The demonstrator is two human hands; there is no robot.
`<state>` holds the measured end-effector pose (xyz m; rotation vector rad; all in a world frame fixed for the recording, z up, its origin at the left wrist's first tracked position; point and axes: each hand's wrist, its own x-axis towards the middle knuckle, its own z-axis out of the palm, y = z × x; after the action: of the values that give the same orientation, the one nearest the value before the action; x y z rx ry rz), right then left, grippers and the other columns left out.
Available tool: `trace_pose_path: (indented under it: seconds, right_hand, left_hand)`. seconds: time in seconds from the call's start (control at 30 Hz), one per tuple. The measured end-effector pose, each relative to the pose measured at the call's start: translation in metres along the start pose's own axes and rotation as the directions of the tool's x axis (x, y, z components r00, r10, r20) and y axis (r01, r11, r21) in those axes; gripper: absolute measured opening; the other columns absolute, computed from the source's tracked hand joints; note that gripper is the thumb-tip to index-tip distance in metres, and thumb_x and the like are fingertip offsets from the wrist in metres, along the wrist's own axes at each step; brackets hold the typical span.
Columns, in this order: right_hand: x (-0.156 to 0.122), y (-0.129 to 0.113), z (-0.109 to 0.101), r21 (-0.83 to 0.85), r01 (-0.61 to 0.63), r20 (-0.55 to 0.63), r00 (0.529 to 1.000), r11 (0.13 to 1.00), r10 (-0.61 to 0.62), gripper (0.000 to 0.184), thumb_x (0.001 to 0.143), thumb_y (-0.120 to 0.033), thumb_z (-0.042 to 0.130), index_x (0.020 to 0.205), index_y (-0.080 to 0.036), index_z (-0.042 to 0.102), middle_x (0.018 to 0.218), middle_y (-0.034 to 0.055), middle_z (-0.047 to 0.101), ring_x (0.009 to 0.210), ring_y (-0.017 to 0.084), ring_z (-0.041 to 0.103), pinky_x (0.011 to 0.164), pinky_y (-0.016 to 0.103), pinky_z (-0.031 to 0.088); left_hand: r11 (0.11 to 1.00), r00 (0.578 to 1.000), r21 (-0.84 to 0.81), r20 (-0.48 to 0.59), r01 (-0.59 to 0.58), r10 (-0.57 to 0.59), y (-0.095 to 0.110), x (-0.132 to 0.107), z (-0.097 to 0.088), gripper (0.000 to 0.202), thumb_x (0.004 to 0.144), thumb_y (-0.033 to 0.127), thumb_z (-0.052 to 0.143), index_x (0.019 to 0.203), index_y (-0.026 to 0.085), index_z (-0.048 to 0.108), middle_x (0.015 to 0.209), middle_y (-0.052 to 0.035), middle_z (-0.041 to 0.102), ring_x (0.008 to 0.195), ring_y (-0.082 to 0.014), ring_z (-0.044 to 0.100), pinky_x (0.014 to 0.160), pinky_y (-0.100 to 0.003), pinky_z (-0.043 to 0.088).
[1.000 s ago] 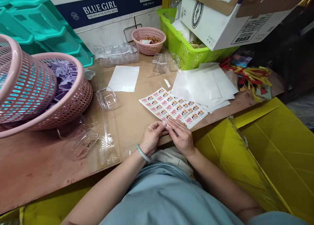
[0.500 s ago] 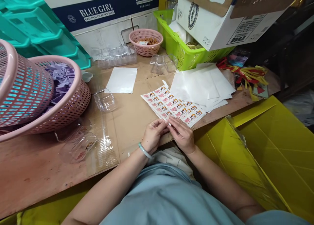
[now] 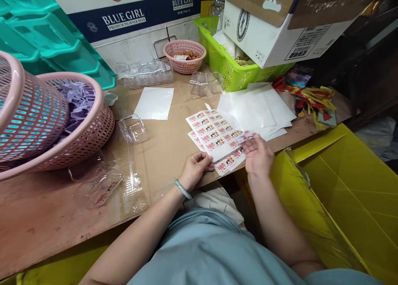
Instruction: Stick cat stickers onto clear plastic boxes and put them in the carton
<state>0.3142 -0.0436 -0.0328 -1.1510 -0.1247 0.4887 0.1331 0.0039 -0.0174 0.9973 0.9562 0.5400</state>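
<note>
My left hand (image 3: 197,166) pinches the lower left corner of a sticker sheet (image 3: 214,129), printed with rows of red lettering and small cartoon figures. A blank white strip shows along this sheet's near edge. Under it lie more sticker sheets (image 3: 228,164), poking out on the left and near sides. Just off the sheet's right edge is my right hand (image 3: 259,154), palm partly up. Its fingertips are closed on a small, partly see-through sticker (image 3: 246,137), blurred by motion.
White backing sheets (image 3: 248,108) lie behind the stickers, another paper (image 3: 154,103) farther left. Clear plastic boxes (image 3: 134,129) sit around the table. Pink baskets (image 3: 102,131) stand at left, a smaller one (image 3: 185,65) at the back, near a green basket (image 3: 245,75) under a carton (image 3: 264,40).
My right hand has moved right, away from my left hand, with the sticker at its fingertips. The top sheet has turned and shifted, uncovering sheets below. My left hand stays at the sheet's near corner.
</note>
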Motion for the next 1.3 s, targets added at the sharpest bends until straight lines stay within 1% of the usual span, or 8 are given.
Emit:
trace_pose_path:
  seconds: [0.13,0.3,0.37,0.57,0.67,0.87,1.03,1.3]
  right_hand:
    - [0.011,-0.020,0.006,-0.167,0.448,-0.002,0.891,0.878,-0.455,0.022,0.085,-0.035,0.063,0.094,-0.017,0.069,0.095,0.0061,0.074,0.090,0.021,0.072,0.091,0.046,0.056]
    - [-0.044,0.000,0.023,-0.099,0.940,0.823,0.261,0.325,-0.504,0.035,0.086,-0.014,0.060,0.119,-0.023,0.064,0.117,0.0069,0.069,0.116,0.025,0.061,0.108,0.049,0.043]
    - [-0.063,0.010,0.029,-0.012,0.944,0.903,0.152,0.329,-0.402,0.041,0.085,-0.015,0.062,0.126,-0.022,0.059,0.122,0.0086,0.067,0.122,0.027,0.057,0.110,0.052,0.040]
    - [-0.073,0.015,0.054,-0.263,0.352,0.773,0.634,0.898,-0.022,0.047,0.083,-0.036,0.067,0.128,-0.025,0.055,0.126,0.0097,0.061,0.108,0.023,0.063,0.088,0.037,0.055]
    - [-0.066,0.020,0.076,-0.351,0.005,0.779,0.557,0.936,0.289,0.024,0.078,-0.038,0.071,0.094,-0.020,0.070,0.082,0.0023,0.068,0.070,0.013,0.062,0.064,0.025,0.052]
    - [-0.054,0.024,0.112,-0.136,-0.227,0.539,0.800,0.964,0.264,0.021,0.066,-0.034,0.081,0.076,-0.019,0.069,0.066,-0.0036,0.062,0.059,0.008,0.055,0.059,0.021,0.046]
    - [-0.063,0.022,0.118,-0.147,-0.310,0.592,0.733,0.939,0.335,0.025,0.063,-0.034,0.083,0.078,-0.018,0.070,0.069,-0.0029,0.063,0.058,0.008,0.057,0.056,0.020,0.046]
    - [-0.066,0.019,0.117,-0.119,-0.286,0.585,0.753,0.951,0.300,0.028,0.067,-0.033,0.080,0.090,-0.021,0.069,0.079,-0.0025,0.064,0.060,0.008,0.060,0.060,0.022,0.051]
  left_hand:
    - [0.960,0.936,0.172,-0.237,-0.222,0.259,0.013,-0.012,-0.005,0.038,0.068,0.042,0.076,0.093,0.018,0.060,0.081,-0.0007,0.062,0.066,-0.0101,0.058,0.063,-0.023,0.050]
    - [0.978,0.982,-0.093,-0.067,-0.185,0.179,0.025,-0.029,-0.006,0.030,0.078,0.045,0.067,0.088,0.016,0.068,0.092,-0.0047,0.066,0.085,-0.0139,0.060,0.077,-0.023,0.049]
    - [0.958,0.988,-0.256,-0.120,-0.130,0.102,0.025,-0.029,-0.014,0.027,0.074,0.041,0.072,0.082,0.015,0.069,0.085,-0.0034,0.067,0.077,-0.0121,0.060,0.073,-0.023,0.049]
    - [0.954,0.966,-0.248,-0.235,-0.166,0.107,0.021,-0.032,-0.053,0.023,0.073,0.037,0.073,0.080,0.015,0.070,0.087,-0.0037,0.067,0.080,-0.0124,0.060,0.077,-0.025,0.050]
    - [0.965,0.953,0.074,-0.155,-0.250,0.259,0.023,-0.033,-0.070,0.026,0.082,0.039,0.063,0.087,0.015,0.070,0.093,-0.0069,0.068,0.086,-0.0162,0.062,0.083,-0.029,0.049]
    - [0.311,0.527,0.939,-0.192,-0.146,0.828,0.051,-0.007,-0.135,0.037,0.083,0.028,0.061,0.117,0.015,0.060,0.131,-0.0164,0.053,0.125,-0.0302,0.045,0.106,-0.048,0.035]
    - [0.042,0.665,0.993,-0.105,0.110,0.739,0.074,0.011,-0.163,0.010,0.085,0.021,0.055,0.082,0.017,0.065,0.089,-0.0109,0.068,0.093,-0.0267,0.060,0.098,-0.049,0.038]
    - [-0.120,0.807,0.948,0.314,-0.295,0.500,0.054,-0.051,-0.113,0.021,0.086,0.013,0.048,0.088,0.024,0.065,0.106,-0.0057,0.065,0.110,-0.0269,0.052,0.106,-0.059,0.023]
